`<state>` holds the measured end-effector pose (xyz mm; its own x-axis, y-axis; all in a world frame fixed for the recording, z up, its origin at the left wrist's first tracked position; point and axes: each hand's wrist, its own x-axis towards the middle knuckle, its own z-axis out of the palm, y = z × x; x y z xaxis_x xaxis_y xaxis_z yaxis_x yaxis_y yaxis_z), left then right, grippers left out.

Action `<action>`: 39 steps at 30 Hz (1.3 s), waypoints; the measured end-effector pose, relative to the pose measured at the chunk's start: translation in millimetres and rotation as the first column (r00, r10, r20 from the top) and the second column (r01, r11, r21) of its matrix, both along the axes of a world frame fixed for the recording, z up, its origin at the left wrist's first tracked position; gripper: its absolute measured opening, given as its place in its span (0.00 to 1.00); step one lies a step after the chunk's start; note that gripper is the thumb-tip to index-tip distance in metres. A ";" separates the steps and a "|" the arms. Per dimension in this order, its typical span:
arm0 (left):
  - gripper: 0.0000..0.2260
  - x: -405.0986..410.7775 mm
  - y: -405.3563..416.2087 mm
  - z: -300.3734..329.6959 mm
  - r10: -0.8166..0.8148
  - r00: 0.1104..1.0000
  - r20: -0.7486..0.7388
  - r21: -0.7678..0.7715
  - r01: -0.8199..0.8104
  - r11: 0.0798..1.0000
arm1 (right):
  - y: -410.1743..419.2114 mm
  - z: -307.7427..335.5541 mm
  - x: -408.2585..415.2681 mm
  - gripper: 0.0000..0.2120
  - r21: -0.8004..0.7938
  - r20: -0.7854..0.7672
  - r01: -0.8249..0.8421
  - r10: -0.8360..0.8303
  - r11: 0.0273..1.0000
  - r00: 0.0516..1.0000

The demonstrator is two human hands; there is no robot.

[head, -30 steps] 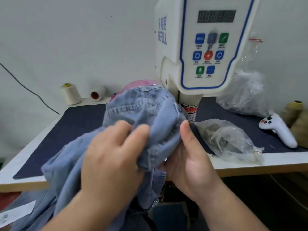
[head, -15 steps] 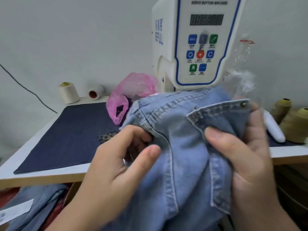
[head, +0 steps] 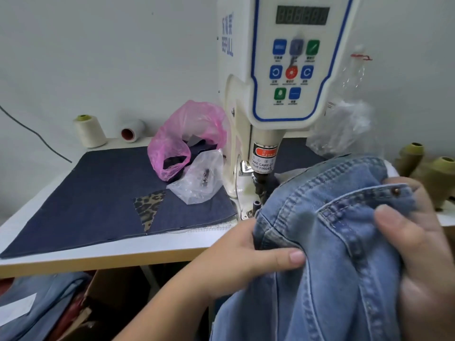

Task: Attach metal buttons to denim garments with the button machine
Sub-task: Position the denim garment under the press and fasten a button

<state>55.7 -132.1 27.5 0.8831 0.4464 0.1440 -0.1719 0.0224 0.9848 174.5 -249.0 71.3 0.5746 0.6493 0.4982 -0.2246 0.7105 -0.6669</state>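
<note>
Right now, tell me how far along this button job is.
Done: one metal button sits on the flap of the denim shirt. In hand: the left hand and right hand both grip the shirt, off the machine. Any remaining buttons aren't visible.

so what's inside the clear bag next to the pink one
Inside the clear bag, a small cluster of dark metallic pieces shows through the plastic, probably buttons. The crumpled folds hide their exact shape and number. It lies against the pink bag.

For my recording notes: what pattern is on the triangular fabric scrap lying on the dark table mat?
Leopard print, tan with dark spots, on the triangular scrap; head view.
</note>
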 end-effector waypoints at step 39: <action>0.12 -32.6 53.2 -12.1 0.086 0.967 -0.241 -0.304 -0.159 0.939 | 39.1 -44.5 49.3 0.25 -0.531 0.090 -0.272 0.373 0.803 0.924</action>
<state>23.1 -78.9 15.4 0.8115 0.5429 -0.2163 0.0279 0.3338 0.9422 223.8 -209.8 26.8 0.2196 0.9673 0.1273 -0.2204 0.1762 -0.9594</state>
